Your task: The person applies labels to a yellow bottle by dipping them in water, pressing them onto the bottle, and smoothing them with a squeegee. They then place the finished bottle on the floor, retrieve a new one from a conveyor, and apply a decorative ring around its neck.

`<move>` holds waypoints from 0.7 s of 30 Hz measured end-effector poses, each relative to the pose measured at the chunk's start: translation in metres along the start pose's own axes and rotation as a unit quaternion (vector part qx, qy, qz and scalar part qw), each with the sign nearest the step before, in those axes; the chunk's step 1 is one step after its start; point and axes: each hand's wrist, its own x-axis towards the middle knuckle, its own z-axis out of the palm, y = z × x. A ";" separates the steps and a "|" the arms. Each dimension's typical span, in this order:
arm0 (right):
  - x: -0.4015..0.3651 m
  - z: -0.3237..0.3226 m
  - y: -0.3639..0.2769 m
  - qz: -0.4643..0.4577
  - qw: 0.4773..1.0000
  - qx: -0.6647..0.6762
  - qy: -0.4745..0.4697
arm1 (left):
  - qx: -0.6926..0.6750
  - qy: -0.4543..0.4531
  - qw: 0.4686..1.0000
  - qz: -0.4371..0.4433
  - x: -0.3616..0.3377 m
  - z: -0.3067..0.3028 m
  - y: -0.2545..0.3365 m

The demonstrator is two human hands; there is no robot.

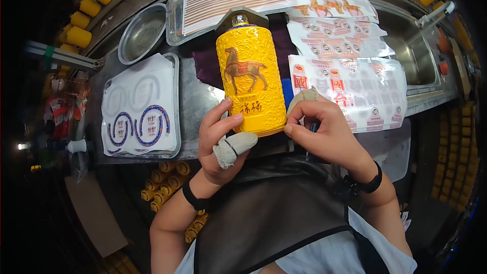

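Note:
A yellow bottle point(251, 76) with raised patterning, a brown horse picture and dark handwritten-style characters leans away from me, its clear neck at the top. My left hand point(215, 139) is wrapped round its lower left side, with a knitted finger cover on the thumb. At the lower right edge, my right hand point(329, 132) has curled fingers, the tips touching or close to the bottle. It also wears a knitted finger cover. Something dark blue shows partly under its fingers, too hidden to name. A purple cloth point(205, 63) lies behind the bottle.
On the left, a tray point(177, 106) holds sheets of blue ring-shaped decals. A metal bowl point(142, 33) stands behind it. Striped, horse and red-lettered decal sheets point(350, 94) cover the back and right. A sink point(406, 45) is far right; yellow bottles point(78, 38) line the back left.

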 end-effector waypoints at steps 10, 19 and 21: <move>0.002 0.002 0.008 0.044 0.998 0.045 -0.003 | 0.125 -0.076 0.965 0.220 0.026 0.010 -0.001; -0.004 0.009 -0.005 -0.017 0.999 0.026 0.023 | 0.071 0.000 0.995 0.072 -0.005 -0.003 -0.011; -0.001 0.009 -0.006 0.017 0.999 0.045 0.022 | 0.074 -0.017 0.994 0.082 -0.003 -0.007 -0.010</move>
